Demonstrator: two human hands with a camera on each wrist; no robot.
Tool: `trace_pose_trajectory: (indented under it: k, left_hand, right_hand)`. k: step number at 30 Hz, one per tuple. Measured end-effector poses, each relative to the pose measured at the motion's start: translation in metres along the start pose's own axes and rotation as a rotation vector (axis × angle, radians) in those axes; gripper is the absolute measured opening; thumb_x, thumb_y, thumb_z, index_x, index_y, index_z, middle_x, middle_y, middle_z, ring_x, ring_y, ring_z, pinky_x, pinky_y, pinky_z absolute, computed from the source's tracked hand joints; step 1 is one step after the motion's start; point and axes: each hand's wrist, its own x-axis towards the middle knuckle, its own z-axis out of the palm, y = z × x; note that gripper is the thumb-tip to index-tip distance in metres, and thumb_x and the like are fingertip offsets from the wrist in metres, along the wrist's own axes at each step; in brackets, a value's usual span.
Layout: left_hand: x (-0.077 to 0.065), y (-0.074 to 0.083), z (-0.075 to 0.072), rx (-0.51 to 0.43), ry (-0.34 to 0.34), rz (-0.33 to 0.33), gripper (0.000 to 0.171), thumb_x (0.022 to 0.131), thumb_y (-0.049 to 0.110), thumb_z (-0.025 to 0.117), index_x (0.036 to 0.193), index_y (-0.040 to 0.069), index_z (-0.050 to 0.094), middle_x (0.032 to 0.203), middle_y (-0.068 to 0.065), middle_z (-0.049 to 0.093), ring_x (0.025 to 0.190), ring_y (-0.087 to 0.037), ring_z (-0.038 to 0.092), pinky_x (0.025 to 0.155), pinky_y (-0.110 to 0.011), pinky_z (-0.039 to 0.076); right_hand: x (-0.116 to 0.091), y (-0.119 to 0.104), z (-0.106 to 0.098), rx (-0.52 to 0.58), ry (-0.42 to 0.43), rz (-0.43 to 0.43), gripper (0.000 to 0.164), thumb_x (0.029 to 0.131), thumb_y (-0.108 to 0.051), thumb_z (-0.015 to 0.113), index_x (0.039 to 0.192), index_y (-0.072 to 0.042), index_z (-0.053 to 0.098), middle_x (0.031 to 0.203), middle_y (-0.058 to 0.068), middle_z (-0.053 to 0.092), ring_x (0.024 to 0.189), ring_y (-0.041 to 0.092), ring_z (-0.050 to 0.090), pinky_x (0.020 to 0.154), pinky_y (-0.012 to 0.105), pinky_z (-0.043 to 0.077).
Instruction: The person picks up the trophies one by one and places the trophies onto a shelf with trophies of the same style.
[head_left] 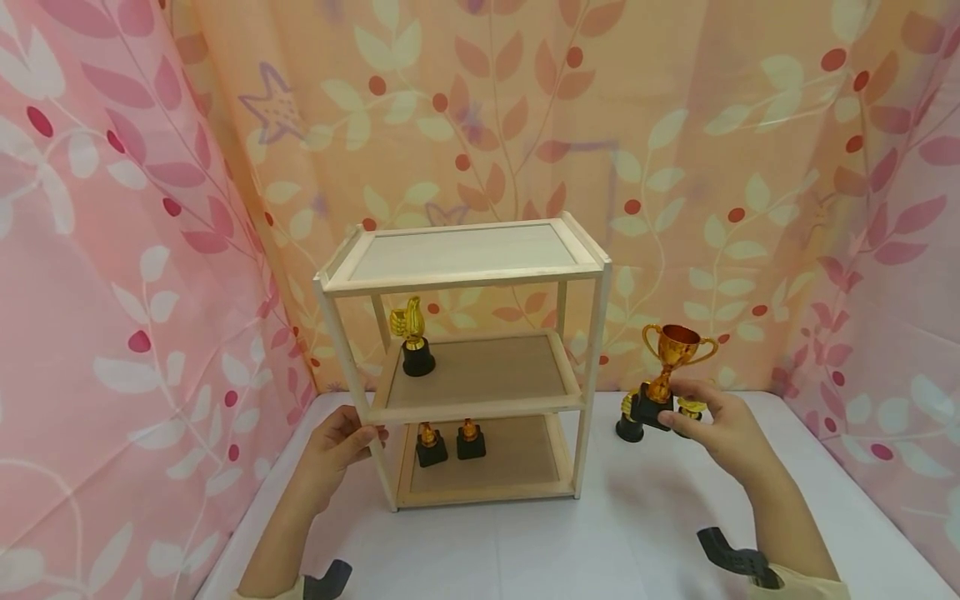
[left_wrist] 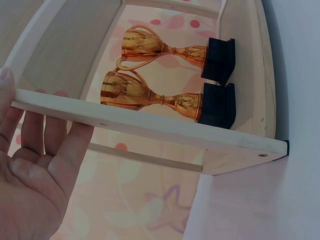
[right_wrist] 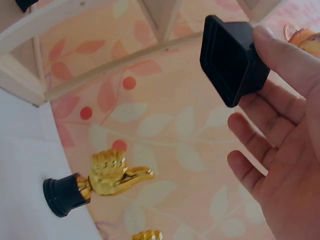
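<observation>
My right hand [head_left: 723, 429] pinches the black base of a gold cup trophy [head_left: 677, 346], held upright right of the shelf rack; the hollow underside of its base [right_wrist: 227, 62] shows in the right wrist view. My left hand [head_left: 330, 462] grips the front left post [left_wrist: 150, 122] of the pale wooden three-tier shelf rack [head_left: 480, 281], with fingers behind it. On the middle tier stands a gold thumbs-up trophy [head_left: 411, 333]. Two gold cup trophies [left_wrist: 150, 92] stand side by side on the bottom tier, their tops hidden by the middle tier in the head view.
Behind the held cup, a thumbs-up trophy [head_left: 629, 430] stands on the white table [head_left: 525, 550], and another gold trophy [head_left: 692, 408] is partly hidden by my right hand. Patterned curtains [head_left: 675, 167] enclose the table at the back and both sides.
</observation>
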Motion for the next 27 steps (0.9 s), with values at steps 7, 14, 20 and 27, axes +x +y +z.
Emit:
trace_pose_trajectory:
  k: [7,14,20,27]
  left_hand:
    - [-0.001,0.001,0.000,-0.002,-0.009,0.008,0.022,0.103,0.012,0.063,0.116,-0.002,0.053,0.105,-0.011,0.070,0.102,-0.024,0.072,0.089,-0.030,0.060]
    - [0.000,0.001,-0.001,0.008,-0.006,0.006,0.021,0.102,0.013,0.063,0.115,0.000,0.053,0.104,-0.009,0.070,0.102,-0.027,0.072,0.088,-0.030,0.060]
    - [0.002,-0.002,-0.002,0.008,0.000,0.019,0.018,0.103,0.012,0.063,0.114,0.002,0.054,0.104,-0.009,0.070,0.101,-0.026,0.072,0.088,-0.030,0.060]
    - [0.001,-0.002,-0.002,0.019,0.002,0.006,0.020,0.102,0.013,0.063,0.115,0.000,0.054,0.104,-0.010,0.071,0.102,-0.025,0.073,0.088,-0.030,0.060]
  right_hand:
    - [-0.004,-0.012,-0.002,0.029,0.032,-0.022,0.065,0.093,-0.040,0.075,0.142,-0.004,0.053,0.139,0.028,0.057,0.141,0.055,0.035,0.103,0.084,0.022]
    - [-0.007,-0.021,-0.002,0.027,0.093,-0.075,0.059,0.094,-0.035,0.075,0.141,-0.004,0.055,0.129,0.026,0.060,0.129,0.045,0.045,0.103,0.083,0.025]
    - [-0.009,-0.030,-0.002,0.043,0.112,-0.099,0.058,0.094,-0.033,0.075,0.141,-0.004,0.056,0.128,0.023,0.061,0.125,0.037,0.046,0.106,0.081,0.025]
    - [-0.016,-0.037,0.002,0.104,0.125,-0.164,0.049,0.093,-0.023,0.077,0.135,-0.006,0.060,0.124,0.014,0.062,0.117,-0.006,0.044,0.110,0.078,0.025]
